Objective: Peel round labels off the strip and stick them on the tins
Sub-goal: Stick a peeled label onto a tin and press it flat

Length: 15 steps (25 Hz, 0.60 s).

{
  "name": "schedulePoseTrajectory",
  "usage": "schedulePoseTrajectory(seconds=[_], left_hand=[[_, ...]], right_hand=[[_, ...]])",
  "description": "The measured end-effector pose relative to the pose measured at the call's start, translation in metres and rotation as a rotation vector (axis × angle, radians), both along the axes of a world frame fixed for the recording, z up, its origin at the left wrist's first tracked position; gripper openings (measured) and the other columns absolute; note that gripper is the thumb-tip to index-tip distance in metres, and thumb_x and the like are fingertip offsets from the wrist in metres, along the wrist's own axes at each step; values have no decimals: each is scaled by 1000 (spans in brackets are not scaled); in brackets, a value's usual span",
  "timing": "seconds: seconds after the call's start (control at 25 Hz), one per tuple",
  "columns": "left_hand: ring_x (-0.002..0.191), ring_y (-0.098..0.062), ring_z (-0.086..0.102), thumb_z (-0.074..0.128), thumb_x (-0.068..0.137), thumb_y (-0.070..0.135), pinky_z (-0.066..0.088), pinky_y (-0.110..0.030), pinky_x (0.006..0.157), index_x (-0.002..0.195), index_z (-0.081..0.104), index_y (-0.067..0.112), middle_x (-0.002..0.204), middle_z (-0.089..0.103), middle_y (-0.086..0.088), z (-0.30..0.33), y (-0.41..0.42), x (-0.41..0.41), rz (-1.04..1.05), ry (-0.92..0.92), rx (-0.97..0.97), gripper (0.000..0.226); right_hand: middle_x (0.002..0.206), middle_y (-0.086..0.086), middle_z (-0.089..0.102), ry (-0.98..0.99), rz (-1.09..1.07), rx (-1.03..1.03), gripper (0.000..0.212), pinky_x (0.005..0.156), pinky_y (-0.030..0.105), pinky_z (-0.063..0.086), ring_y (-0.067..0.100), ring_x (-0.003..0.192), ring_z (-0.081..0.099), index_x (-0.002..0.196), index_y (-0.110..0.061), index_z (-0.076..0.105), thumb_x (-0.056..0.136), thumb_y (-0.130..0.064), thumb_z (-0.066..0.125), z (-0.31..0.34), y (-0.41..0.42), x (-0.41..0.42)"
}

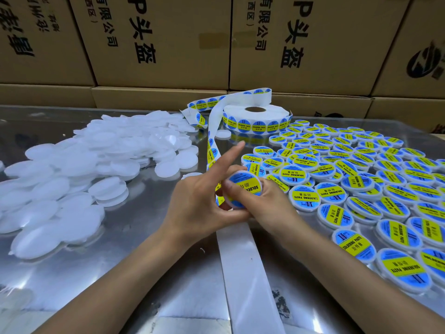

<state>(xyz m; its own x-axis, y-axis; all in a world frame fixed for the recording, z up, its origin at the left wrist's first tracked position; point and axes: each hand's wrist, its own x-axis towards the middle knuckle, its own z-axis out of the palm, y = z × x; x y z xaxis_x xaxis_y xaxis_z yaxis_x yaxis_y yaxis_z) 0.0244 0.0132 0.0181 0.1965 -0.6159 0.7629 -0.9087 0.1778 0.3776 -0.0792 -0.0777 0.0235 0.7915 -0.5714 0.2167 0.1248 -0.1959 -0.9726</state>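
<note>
Both hands meet in the middle of the shiny table (134,213). The right hand (262,201) is curled round a small round white tin (242,189), with the thumb pressing on its blue and yellow label (244,183). The left hand (199,201) is curled at the tin's left side, where the strip (213,150) passes, and its first finger (228,155) points up and away. Whether the left hand grips the tin or the strip cannot be told.

The tin looks light and hard, and its smooth sides may be a bit slippery. Holding it by the rim would leave the flat top free for rubbing the label down. The label is thin, bendy and sticky, so it is likely best lifted by its edge.

The strip runs from a fat white roll (256,116) at the back down to the hands. A bare white paper band (245,273) trails from the hands toward the person. On the left lies a heap of plain white tins (79,169) with no labels. On the right sit many finished tins (361,184), flat and round, each with a glossy label. Brown cardboard boxes (156,44) stand behind the table.
</note>
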Motion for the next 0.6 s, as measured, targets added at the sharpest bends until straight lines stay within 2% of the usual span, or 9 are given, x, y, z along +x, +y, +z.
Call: schedulePoseTrajectory(seconds=[0.16, 0.28, 0.36, 0.44, 0.48, 0.6], left_hand=[[51, 21, 43, 74, 60, 40, 32, 2, 57, 141, 42, 18, 104, 66, 23, -1, -1, -2, -30, 39, -60, 90], [53, 22, 45, 77, 61, 48, 34, 0, 58, 140, 41, 17, 105, 66, 23, -1, -2, -2, -41, 36, -58, 92], [54, 21, 47, 77, 61, 54, 37, -1, 58, 141, 41, 19, 106, 65, 24, -3, -3, 0, -39, 41, -30, 94], [54, 21, 49, 78, 61, 57, 38, -1, 59, 141, 41, 22, 107, 64, 26, -4, -3, 7, -34, 78, -3, 95], [55, 18, 52, 78, 60, 58, 41, -3, 60, 142, 40, 26, 107, 65, 27, -4, -2, 12, -20, 114, 18, 95], [61, 2, 61, 71, 53, 67, 52, -23, 68, 140, 29, 47, 110, 63, 29, -6, -1, 24, 39, 235, 156, 98]], right_hand=[[73, 6, 74, 84, -68, 21, 47, 64, 19, 53, 12, 72, 71, 75, -12, 73, 94, -46, 46, 3, -1, 2], [66, -8, 73, 114, -123, 88, 55, 63, 18, 52, 2, 67, 69, 64, -40, 74, 96, -55, 31, 2, -2, 3], [63, -12, 71, 147, -160, 129, 58, 64, 22, 54, 0, 63, 68, 58, -45, 71, 95, -60, 27, 4, -4, 2], [60, -9, 70, 181, -141, 97, 55, 56, 23, 55, 3, 56, 66, 62, -33, 73, 95, -56, 36, 7, -7, 1], [56, -7, 66, 173, -119, 31, 49, 50, 21, 50, 5, 50, 61, 63, -23, 71, 94, -50, 44, 7, -9, 0], [43, -8, 48, 140, -127, -125, 35, 42, 12, 34, 2, 38, 41, 60, -16, 55, 92, -29, 59, 5, -18, -2]])
